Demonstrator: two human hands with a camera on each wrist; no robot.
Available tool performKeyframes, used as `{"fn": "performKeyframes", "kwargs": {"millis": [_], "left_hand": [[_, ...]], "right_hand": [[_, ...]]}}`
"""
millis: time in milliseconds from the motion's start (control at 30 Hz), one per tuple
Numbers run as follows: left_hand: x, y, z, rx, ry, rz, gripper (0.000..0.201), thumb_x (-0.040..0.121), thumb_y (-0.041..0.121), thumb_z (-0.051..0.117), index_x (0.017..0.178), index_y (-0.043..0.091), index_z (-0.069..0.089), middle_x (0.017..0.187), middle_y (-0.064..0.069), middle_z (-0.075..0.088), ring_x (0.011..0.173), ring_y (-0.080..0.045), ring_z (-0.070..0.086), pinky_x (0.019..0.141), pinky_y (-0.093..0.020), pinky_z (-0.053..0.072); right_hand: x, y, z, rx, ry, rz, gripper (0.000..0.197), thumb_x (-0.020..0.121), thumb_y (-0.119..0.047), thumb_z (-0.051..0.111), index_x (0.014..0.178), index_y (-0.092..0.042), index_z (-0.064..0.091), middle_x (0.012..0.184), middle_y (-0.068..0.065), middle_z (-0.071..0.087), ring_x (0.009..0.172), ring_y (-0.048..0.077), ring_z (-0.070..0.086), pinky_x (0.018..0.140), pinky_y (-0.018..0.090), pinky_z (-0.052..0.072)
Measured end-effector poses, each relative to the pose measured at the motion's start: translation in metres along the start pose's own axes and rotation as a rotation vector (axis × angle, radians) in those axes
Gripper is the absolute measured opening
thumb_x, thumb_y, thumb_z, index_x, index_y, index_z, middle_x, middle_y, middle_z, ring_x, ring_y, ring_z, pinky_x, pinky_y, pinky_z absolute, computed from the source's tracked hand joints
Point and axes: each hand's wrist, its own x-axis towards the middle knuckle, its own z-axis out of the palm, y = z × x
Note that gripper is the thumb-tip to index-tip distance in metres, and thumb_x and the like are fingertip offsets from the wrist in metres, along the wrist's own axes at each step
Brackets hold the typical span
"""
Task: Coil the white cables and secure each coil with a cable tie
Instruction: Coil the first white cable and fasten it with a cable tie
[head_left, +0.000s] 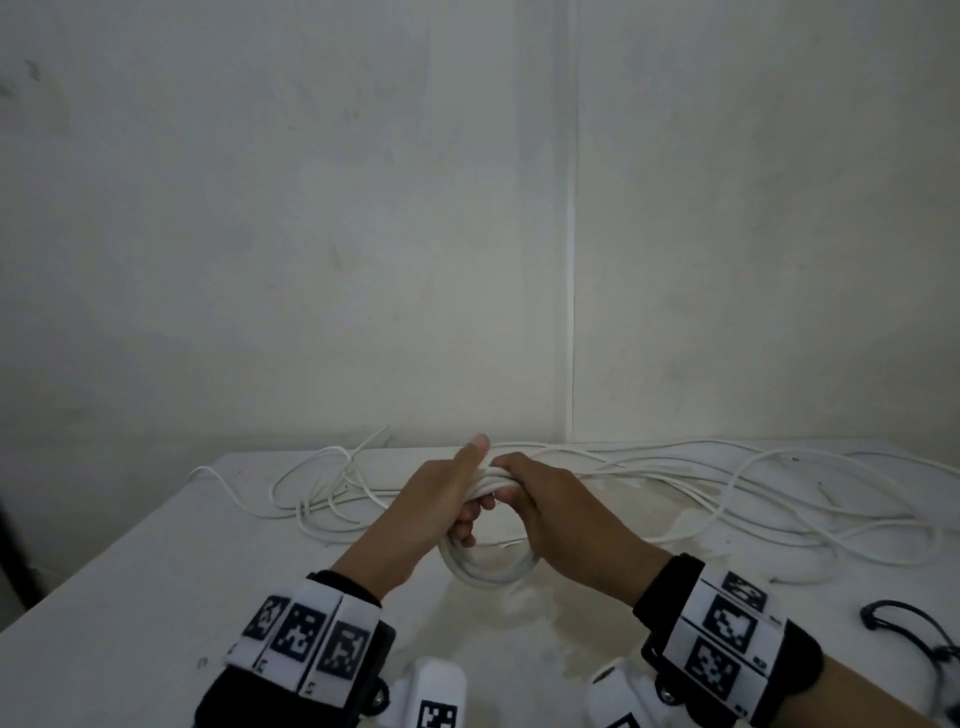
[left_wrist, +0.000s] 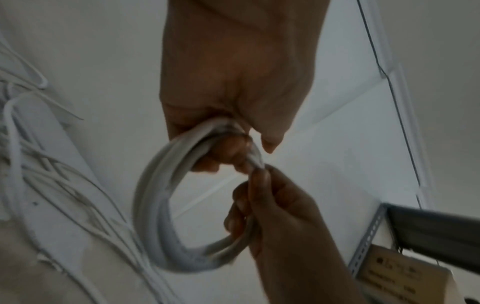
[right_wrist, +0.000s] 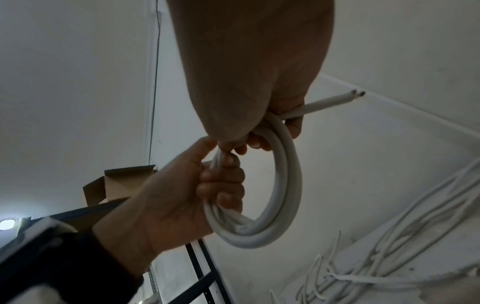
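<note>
A coil of white cable (head_left: 488, 569) hangs between both hands just above the middle of the white table (head_left: 156, 597). My left hand (head_left: 462, 514) grips the coil's left side, thumb pointing up. My right hand (head_left: 519, 493) grips its top right. In the left wrist view the left hand (left_wrist: 228, 144) has fingers curled round the coil (left_wrist: 153, 205), and the right hand (left_wrist: 249, 205) pinches the strands beside it. In the right wrist view the cable's cut end (right_wrist: 337, 100) sticks out past the right hand (right_wrist: 259, 131), while the left hand (right_wrist: 221, 181) wraps the coil (right_wrist: 283, 205).
Loose white cables (head_left: 727, 493) sprawl across the back of the table, with more at the back left (head_left: 322, 493). A black looped tie or cord (head_left: 904, 629) lies near the right edge. A wall stands right behind the table. A cardboard box (right_wrist: 114, 185) sits off to the left.
</note>
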Motion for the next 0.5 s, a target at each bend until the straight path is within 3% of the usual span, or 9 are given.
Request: {"fn": "performKeyframes", "kwargs": {"millis": [100,167,233,300,400,500], "left_hand": [[-0.001,-0.004,0.009,-0.013,0.084,0.054,0.048,0.092,0.043,0.048,0.057,0.009,0.051,0.05,-0.003,0.04,0.037,-0.009,0.035,0.04,-0.019,0.034],[-0.003,-0.007,0.014,-0.113,0.124,0.039,0.046,0.092,0.039,0.05,0.056,0.01,0.048,0.046,0.0,0.037,0.035,-0.009,0.032,0.038,-0.019,0.032],[-0.004,-0.008,0.018,-0.23,0.172,0.021,0.045,0.092,0.036,0.051,0.055,0.01,0.047,0.041,0.004,0.035,0.034,-0.008,0.031,0.037,-0.019,0.03],[-0.003,-0.008,0.021,-0.31,0.231,0.015,0.045,0.093,0.032,0.051,0.054,0.01,0.047,0.038,0.006,0.035,0.033,-0.007,0.03,0.036,-0.018,0.029],[0.0,-0.006,0.022,-0.38,0.311,0.007,0.043,0.093,0.027,0.052,0.053,0.01,0.047,0.038,0.006,0.039,0.032,-0.007,0.031,0.035,-0.018,0.03],[0.001,-0.007,0.022,-0.401,0.335,0.004,0.042,0.092,0.026,0.054,0.053,0.01,0.048,0.043,0.002,0.04,0.034,-0.008,0.031,0.035,-0.019,0.03]], "right_hand": [[0.0,-0.003,-0.005,0.033,-0.042,0.02,0.024,0.096,-0.026,0.039,0.105,-0.011,0.054,0.097,0.003,0.064,0.085,0.016,0.057,0.077,0.029,0.042],[-0.001,-0.003,-0.008,0.089,-0.033,0.054,0.02,0.097,-0.023,0.044,0.108,-0.011,0.055,0.092,-0.005,0.064,0.081,0.002,0.057,0.074,0.019,0.042],[-0.001,-0.002,-0.008,0.126,0.022,0.084,0.023,0.094,-0.024,0.049,0.113,-0.012,0.056,0.093,-0.009,0.061,0.08,-0.004,0.055,0.071,0.009,0.039],[-0.001,0.0,-0.007,0.107,0.101,0.072,0.033,0.093,-0.033,0.049,0.116,-0.011,0.056,0.104,-0.001,0.059,0.093,0.006,0.054,0.079,0.011,0.038],[-0.002,0.003,-0.001,-0.021,0.166,0.033,0.065,0.086,-0.058,0.031,0.127,-0.011,0.052,0.116,0.005,0.049,0.108,0.015,0.048,0.095,0.019,0.034],[-0.003,0.0,-0.001,-0.076,0.129,0.084,0.064,0.087,-0.053,0.038,0.138,-0.013,0.04,0.128,0.004,0.04,0.118,0.012,0.042,0.092,0.011,0.026]]}}
